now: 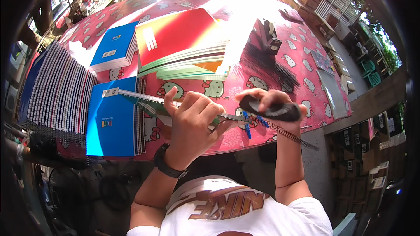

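My left hand [194, 116], with a dark watch on its wrist, grips a notebook [151, 98] held edge-on over the table. A black wire coil [291, 134] runs through the notebook's punched edge and sticks out to the lower right. Just above that coil, my right hand [267, 98] is closed on a black oval pad [280, 112]; its exact kind is unclear. Below the notebook's right end lie slim blue-handled things [248, 130], partly covered. A blue notebook [111, 126] tops a small stack to the left of my left hand.
A pink patterned cloth [308, 83] covers the table. Many spiral-bound notebooks [57, 91] stand at far left. Behind are blue books [113, 46] and a red-topped stack of covers [179, 35]. Loose black coils [275, 74] lie at right, near a black device [267, 37].
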Motion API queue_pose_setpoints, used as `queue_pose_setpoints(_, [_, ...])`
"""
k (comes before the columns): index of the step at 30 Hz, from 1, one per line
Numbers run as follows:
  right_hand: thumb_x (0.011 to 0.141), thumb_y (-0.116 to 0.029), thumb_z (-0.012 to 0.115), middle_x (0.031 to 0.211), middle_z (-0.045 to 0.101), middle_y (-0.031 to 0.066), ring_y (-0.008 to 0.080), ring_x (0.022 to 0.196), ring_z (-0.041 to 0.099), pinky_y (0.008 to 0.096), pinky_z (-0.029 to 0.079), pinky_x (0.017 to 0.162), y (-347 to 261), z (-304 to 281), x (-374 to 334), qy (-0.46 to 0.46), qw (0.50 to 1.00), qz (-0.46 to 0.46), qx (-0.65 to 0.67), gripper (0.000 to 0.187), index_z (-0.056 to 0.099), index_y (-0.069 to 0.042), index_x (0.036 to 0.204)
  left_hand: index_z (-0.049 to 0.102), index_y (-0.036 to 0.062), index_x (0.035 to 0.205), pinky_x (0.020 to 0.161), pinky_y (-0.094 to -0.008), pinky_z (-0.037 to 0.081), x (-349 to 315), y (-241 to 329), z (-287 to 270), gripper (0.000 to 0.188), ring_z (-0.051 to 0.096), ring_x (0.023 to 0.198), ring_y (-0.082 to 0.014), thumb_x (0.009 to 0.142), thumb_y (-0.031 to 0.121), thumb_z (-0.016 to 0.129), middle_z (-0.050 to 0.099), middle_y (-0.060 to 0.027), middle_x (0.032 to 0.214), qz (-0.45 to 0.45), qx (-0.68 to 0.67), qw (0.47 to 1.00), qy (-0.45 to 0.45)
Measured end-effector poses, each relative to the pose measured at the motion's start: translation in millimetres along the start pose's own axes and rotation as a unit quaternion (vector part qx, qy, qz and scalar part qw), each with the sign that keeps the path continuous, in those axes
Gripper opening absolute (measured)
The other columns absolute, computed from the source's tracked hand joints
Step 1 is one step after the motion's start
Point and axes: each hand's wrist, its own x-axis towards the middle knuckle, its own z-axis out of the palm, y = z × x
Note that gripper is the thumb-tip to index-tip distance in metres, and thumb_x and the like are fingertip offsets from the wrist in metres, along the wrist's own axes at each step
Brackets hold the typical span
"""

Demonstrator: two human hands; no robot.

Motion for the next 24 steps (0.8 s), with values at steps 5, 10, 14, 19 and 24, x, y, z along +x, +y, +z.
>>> queue_pose_setpoints(5, [0.066, -0.060, 0.060, 0.109, 0.058, 0.0187, 0.0183, 0.095, 0.056, 0.0289, 0.042, 0.086, -4, -19, 1, 0.106, 0.934, 0.166, -0.296, 0.073, 0.060, 0.008, 0.093, 0.061, 0.0171, 0.071, 0.101, -0.0461, 0.015, -1, 0, 0, 0.025, 0.054, 0.082, -0.0170, 0.061, 0.034, 0.077, 0.055, 0.0021, 0.073, -0.008, 0.007, 1.000, 0.001])
queue_pose_setpoints(10, [0.071, -0.054, 0.062, 0.104, 0.061, 0.0146, 0.0169, 0.094, 0.058, 0.0284, 0.044, 0.082, -6, -5, 4, 0.016, 0.969, 0.110, -0.221, 0.063, 0.061, 0.005, 0.094, 0.061, 0.0172, 0.071, 0.103, -0.0479, 0.013, -1, -2, 1, 0.028, 0.054, 0.085, -0.0176, 0.059, 0.036, 0.078, 0.056, 0.0016, 0.074, -0.022, 0.022, 0.999, 0.015])
queue_pose_setpoints(14, [0.076, -0.052, 0.061, 0.100, 0.063, 0.0101, 0.0129, 0.092, 0.057, 0.0250, 0.044, 0.078, -12, 0, 12, 0.050, 0.992, 0.042, -0.111, 0.058, 0.061, 0.003, 0.095, 0.060, 0.0162, 0.070, 0.106, -0.0521, 0.007, 2, -12, -8, 0.032, 0.055, 0.087, -0.0181, 0.059, 0.040, 0.079, 0.056, 0.0011, 0.074, -0.034, 0.053, 0.997, 0.049])
queue_pose_setpoints(19, [0.074, -0.055, 0.061, 0.103, 0.062, 0.0125, 0.0143, 0.093, 0.056, 0.0285, 0.043, 0.084, 2, -19, 23, 0.036, 0.906, 0.160, -0.390, 0.064, 0.062, 0.005, 0.097, 0.062, 0.0142, 0.070, 0.106, -0.0581, 0.006, -2, -18, -9, 0.032, 0.054, 0.084, -0.0166, 0.062, 0.042, 0.075, 0.054, 0.0020, 0.070, -0.035, 0.044, 0.998, 0.020])
queue_pose_setpoints(24, [0.076, -0.051, 0.062, 0.094, 0.062, 0.0103, 0.0177, 0.093, 0.056, 0.0320, 0.042, 0.084, -4, -5, 37, -0.094, 0.948, 0.030, -0.301, 0.058, 0.062, 0.004, 0.093, 0.062, 0.0145, 0.070, 0.108, -0.0588, 0.005, -2, -19, -12, 0.033, 0.052, 0.086, -0.0163, 0.054, 0.037, 0.079, 0.053, 0.0021, 0.072, -0.043, 0.010, 0.999, 0.019])
